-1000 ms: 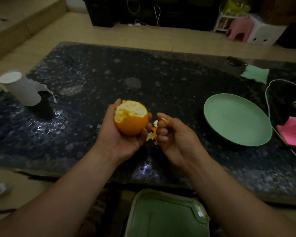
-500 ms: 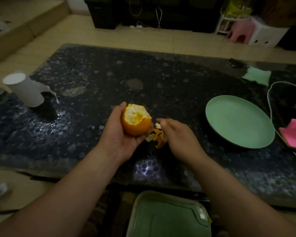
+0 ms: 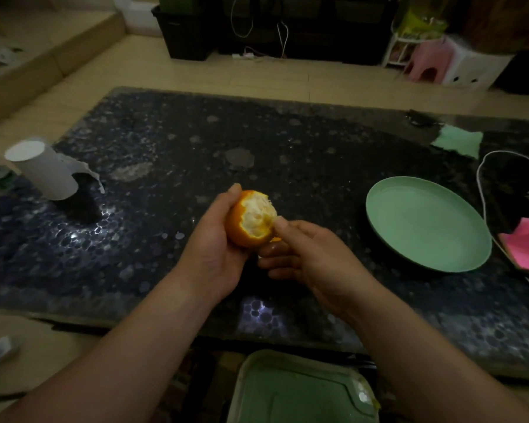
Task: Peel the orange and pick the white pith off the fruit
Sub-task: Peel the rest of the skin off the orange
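Head view: the left hand (image 3: 214, 248) is held over the dark speckled stone table (image 3: 287, 148), its grip wrapped round the partly peeled round orange (image 3: 248, 227), thumb on top and fingers beneath. The right hand (image 3: 312, 257) meets the fruit from the right with fingers curled, its grip pinching the peel edge beside the exposed white pith.

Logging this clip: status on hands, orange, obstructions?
Left hand grips orange, top peeled, pith showing. Right hand thumb on peel edge, fingers curled beneath. No obstruction seen.
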The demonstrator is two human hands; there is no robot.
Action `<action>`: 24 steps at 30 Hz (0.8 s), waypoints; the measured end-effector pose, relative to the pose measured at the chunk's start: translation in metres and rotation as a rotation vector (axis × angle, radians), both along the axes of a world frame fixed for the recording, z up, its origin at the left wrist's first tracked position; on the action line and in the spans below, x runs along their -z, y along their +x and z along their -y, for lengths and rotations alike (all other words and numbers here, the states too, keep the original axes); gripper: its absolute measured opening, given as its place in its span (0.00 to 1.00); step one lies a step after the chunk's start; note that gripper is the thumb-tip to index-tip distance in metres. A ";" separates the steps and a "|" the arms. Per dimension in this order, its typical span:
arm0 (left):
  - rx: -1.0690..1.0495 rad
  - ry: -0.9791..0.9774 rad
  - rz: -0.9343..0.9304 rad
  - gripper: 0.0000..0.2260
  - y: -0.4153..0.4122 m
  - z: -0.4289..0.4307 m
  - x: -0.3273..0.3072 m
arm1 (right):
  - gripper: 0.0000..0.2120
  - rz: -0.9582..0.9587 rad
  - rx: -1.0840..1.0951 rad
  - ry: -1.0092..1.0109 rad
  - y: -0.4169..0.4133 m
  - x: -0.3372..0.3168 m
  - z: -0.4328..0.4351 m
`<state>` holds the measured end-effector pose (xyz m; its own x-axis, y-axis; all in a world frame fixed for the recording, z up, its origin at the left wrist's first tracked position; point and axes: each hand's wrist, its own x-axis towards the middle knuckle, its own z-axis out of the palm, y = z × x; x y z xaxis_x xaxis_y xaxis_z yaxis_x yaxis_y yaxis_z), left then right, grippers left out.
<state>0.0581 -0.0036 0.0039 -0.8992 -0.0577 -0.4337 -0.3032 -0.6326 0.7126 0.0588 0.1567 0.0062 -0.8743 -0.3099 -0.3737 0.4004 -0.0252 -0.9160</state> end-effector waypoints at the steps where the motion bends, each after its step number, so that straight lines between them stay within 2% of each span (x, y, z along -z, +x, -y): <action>1: 0.009 -0.008 -0.021 0.24 0.000 0.000 0.000 | 0.16 -0.015 0.000 0.003 0.000 -0.002 -0.001; 4: 0.058 -0.095 -0.066 0.29 -0.001 0.005 0.000 | 0.12 -0.095 -0.008 0.062 0.001 -0.005 -0.005; 7: 0.194 -0.379 -0.086 0.30 -0.001 0.007 -0.004 | 0.10 -0.214 -0.002 0.153 0.003 -0.005 -0.009; 9: 0.264 -0.462 -0.095 0.33 0.001 0.007 -0.008 | 0.10 -0.274 0.017 0.209 0.002 -0.008 -0.011; 13: 0.233 -0.409 -0.063 0.22 0.001 0.005 -0.016 | 0.12 -0.411 -0.032 0.379 0.002 -0.013 -0.015; 15: 0.225 -0.367 -0.030 0.20 0.002 0.002 -0.017 | 0.13 -0.452 -0.059 0.432 0.004 -0.012 -0.015; 20: 0.179 -0.317 -0.051 0.15 0.001 0.001 -0.014 | 0.13 -0.448 -0.084 0.404 0.003 -0.012 -0.014; 24: 0.150 -0.325 -0.088 0.15 0.001 0.002 -0.012 | 0.13 -0.428 -0.094 0.377 0.002 -0.011 -0.014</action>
<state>0.0594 -0.0052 0.0159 -0.9411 -0.0440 -0.3353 -0.3043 -0.3221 0.8965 0.0606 0.1710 0.0172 -0.9469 -0.3078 -0.0930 -0.0227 0.3525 -0.9355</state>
